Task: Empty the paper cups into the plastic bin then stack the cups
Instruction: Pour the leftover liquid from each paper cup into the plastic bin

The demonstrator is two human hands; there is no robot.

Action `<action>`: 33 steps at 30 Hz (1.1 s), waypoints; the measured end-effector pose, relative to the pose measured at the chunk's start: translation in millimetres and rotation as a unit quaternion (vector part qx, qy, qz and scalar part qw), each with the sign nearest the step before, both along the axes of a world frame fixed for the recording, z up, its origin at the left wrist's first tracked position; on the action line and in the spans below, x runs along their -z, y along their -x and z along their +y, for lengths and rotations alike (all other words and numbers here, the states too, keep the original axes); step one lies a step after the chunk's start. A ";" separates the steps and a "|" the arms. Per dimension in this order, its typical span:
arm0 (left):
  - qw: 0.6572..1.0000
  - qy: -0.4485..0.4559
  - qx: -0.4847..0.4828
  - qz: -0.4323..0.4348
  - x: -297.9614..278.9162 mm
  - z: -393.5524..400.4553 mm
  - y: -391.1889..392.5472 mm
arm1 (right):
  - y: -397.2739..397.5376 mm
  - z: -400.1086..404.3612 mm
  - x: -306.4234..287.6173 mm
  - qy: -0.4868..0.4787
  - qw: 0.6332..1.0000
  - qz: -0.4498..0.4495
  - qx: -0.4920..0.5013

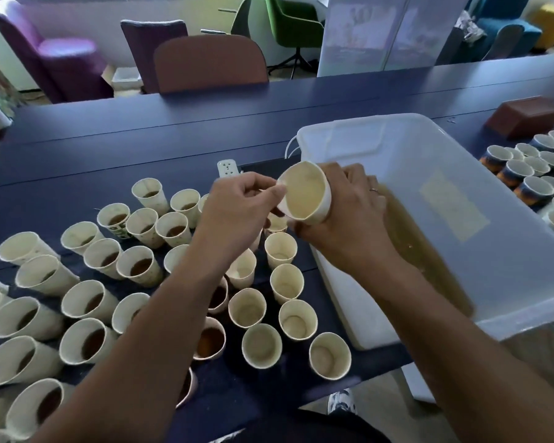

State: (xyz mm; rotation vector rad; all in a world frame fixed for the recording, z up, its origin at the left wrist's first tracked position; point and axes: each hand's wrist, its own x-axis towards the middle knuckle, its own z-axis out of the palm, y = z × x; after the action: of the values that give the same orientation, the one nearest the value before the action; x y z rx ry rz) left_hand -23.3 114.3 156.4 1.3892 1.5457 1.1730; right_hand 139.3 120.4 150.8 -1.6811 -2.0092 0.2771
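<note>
Step in hand: you have one paper cup (304,195) lifted and tipped on its side, mouth facing you; it looks emptied, so you seem to be between pouring and stacking.
Right hand (346,206): your fingers wrap the cup's body, holding it just beside the near-left wall of the plastic bin (461,148).
Left hand (237,203): your fingers (277,191) pinch narrowly at the cup's rim.
Bin: it sits on the worktop (141,139) to your right, with brownish liquid (410,244) pooled along its left side.
Full cups (90,340): many stand at your left with dark liquid in them.
Empty cups (259,345): a cluster stands upright, unstacked, between the full ones and the bin.
Next move: probably nest the held cup into an empty one, keeping it square so the rims seat.
</note>
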 end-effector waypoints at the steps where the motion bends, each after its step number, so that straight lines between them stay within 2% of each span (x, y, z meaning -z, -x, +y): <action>1: 1.000 0.006 -0.013 0.011 3.7 -1.5 8.8 | 9.7 -1.1 6.6 0.004 1.000 0.011 -0.015; 3: 0.998 0.028 -0.032 0.035 14.9 -4.7 26.5 | 26.7 -0.6 21.8 0.034 0.998 0.005 -0.044; 5: 0.995 0.054 -0.048 0.071 26.3 -7.4 43.2 | 36.5 2.1 37.3 0.106 0.991 0.010 -0.075; 7: 0.989 0.080 -0.069 0.100 37.1 -7.4 60.9 | 39.4 3.0 50.8 0.162 0.977 0.088 -0.111; 10: 0.977 0.103 -0.126 0.141 51.9 0.3 87.9 | 38.9 3.9 67.7 0.182 0.955 0.205 -0.109; 13: 0.960 0.131 -0.160 0.189 66.9 15.1 108.9 | 41.9 7.2 76.9 0.178 0.947 0.256 -0.074; 16: 0.941 0.173 -0.164 0.238 81.2 31.2 122.1 | 45.9 8.1 84.0 0.179 0.945 0.266 -0.058; 24: 0.918 0.232 -0.126 0.297 133.2 53.1 129.4 | 49.5 -2.1 103.9 0.191 0.946 0.246 -0.089; 29: 0.918 0.270 -0.111 0.268 156.2 53.2 126.1 | 47.1 -12.3 109.2 0.207 0.948 0.215 -0.106; 33: 0.917 0.268 -0.106 0.277 158.2 47.0 126.1 | 46.5 -17.6 114.2 0.207 0.952 0.191 -0.122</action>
State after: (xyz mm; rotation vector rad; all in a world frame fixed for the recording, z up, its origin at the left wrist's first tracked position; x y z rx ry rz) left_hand -149.4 161.3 -1.8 1.2417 2.2489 0.3959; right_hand 92.8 102.8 36.6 -1.4516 -1.9415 1.0909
